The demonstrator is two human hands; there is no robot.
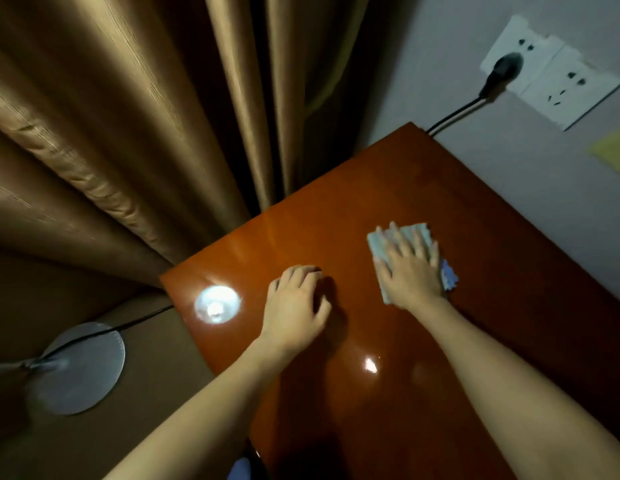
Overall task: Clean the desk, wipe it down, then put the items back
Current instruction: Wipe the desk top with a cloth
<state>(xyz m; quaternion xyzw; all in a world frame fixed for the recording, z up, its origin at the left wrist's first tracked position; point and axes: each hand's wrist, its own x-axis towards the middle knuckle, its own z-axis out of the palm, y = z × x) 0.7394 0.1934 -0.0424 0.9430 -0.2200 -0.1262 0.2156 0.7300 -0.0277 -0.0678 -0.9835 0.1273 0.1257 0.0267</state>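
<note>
A glossy reddish-brown desk (388, 188) fills the middle and right of the view. My right hand (410, 271) lies flat, fingers spread, pressing a pale blue-green cloth (376, 242) onto the desk top; a purple edge of the cloth sticks out on the right under the hand. My left hand (298, 303) rests on the desk to the left of it, fingers curled with the tips on the wood, holding nothing. Both hands are blurred by motion.
Brown curtains (128, 133) hang behind the desk's left edge. A floor lamp's round metal base (79, 372) stands left of the desk, its cable running behind it. A wall socket (551, 77) holds a black plug (502, 71). A yellow paper (613, 150) sticks on the wall.
</note>
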